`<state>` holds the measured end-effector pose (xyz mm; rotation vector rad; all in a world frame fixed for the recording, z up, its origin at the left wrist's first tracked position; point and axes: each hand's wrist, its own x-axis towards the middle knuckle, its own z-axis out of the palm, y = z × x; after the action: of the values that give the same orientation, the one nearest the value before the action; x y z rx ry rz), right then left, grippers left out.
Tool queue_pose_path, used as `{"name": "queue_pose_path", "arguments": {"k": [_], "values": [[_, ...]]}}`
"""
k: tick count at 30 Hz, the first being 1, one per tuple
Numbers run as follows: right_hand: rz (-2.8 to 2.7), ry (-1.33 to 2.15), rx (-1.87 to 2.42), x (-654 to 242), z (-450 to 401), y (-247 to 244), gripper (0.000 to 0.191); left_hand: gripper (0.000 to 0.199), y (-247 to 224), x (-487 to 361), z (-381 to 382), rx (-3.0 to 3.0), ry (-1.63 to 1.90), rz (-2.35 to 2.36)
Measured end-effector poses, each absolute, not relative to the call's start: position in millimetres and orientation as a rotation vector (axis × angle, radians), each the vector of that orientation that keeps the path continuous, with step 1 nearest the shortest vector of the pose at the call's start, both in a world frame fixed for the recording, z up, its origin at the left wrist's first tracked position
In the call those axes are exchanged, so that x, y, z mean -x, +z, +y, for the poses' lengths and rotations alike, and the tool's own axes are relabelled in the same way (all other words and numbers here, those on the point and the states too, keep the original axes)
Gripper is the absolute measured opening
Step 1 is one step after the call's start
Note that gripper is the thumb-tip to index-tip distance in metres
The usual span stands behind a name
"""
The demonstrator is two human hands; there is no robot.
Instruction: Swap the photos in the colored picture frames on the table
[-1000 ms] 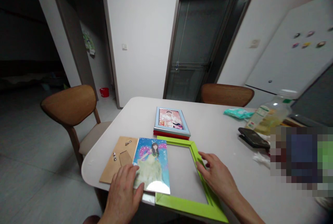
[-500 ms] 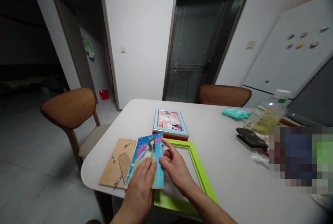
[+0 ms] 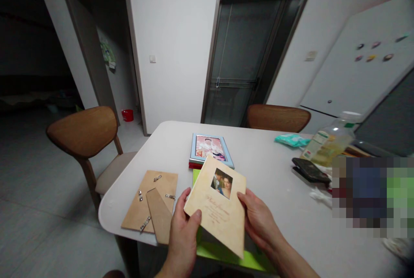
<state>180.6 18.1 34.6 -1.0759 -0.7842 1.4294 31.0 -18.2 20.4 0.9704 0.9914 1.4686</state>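
Observation:
Between my left hand (image 3: pixel 184 235) and my right hand (image 3: pixel 260 222) is a cream photo insert card (image 3: pixel 215 222), tilted, with a small picture of two people and script lettering. Fingers and thumb of my left hand pinch its lower left edge, while my right hand grips the right edge. Directly beneath lies a lime green picture frame (image 3: pixel 236 258), mostly covered by the card and hands. Left of it rests a brown frame backing board (image 3: pixel 136 215) with metal turn clips and a stand leg (image 3: pixel 159 215).
Beyond the green frame, a light blue picture frame (image 3: pixel 231 159) lies on something red. To the right are a plastic bottle (image 3: pixel 330 140), a black object (image 3: pixel 310 172) and a teal packet (image 3: pixel 291 140). Wooden chairs (image 3: pixel 86 131) stand around the white table (image 3: pixel 271 166).
The blue illustrated picture that lay under my hands is out of sight; the cream card now shows, lifted over the green frame. My hands have moved right, uncovering more of the backing board.

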Motion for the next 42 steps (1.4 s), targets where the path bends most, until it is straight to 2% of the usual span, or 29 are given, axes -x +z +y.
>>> {"name": "queue_pose_path", "arguments": {"k": [6, 11, 15, 18, 23, 28, 31, 34, 38, 42], "values": [[-0.988, 1.412, 1.324, -216.8, 30.9, 38.1, 0.054, 0.045, 5.5, -17.4, -19.6, -1.561, 1.145, 1.301], [-1.108, 1.471, 1.302, -210.0, 41.0, 28.9, 0.053, 0.049, -8.4, -19.6, -27.3, -2.007, 1.041, 1.307], [-1.186, 1.374, 1.381, -205.9, 49.0, 19.5, 0.048, 0.046, -14.1, -18.5, -26.8, -2.224, 0.967, 1.285], [-1.410, 1.102, 1.525, -208.3, 53.5, 16.6, 0.043, 0.040, -10.5, -17.3, -25.7, -2.309, 0.897, 1.291], [-1.844, 0.379, 1.876, -209.3, 54.9, 19.5, 0.032, 0.036, -4.4, -21.3, -23.1, -2.390, 0.767, 1.355], [-1.981, 0.097, 2.149, -208.1, 54.2, 16.9, 0.037, 0.044, -2.4, -17.7, -28.2, -2.403, 0.763, 1.308], [-1.991, 0.073, 2.100, -203.7, 49.9, 17.6, 0.039, 0.052, -0.5, 8.4, -33.9, -2.433, 0.851, 1.252], [-2.048, 0.235, 1.867, -184.9, 38.2, 23.3, 0.037, 0.053, -3.7, 56.4, -33.8, -2.385, 0.927, 1.526], [-2.199, 0.479, 1.493, -133.5, 16.5, 31.3, 0.033, 0.060, -17.9, 121.5, -28.8, -2.367, 0.749, 1.892], [-2.331, 0.491, 1.330, -78.2, 1.9, 28.7, 0.040, 0.059, -27.6, 149.4, -30.3, -2.429, 0.742, 1.901]]}}
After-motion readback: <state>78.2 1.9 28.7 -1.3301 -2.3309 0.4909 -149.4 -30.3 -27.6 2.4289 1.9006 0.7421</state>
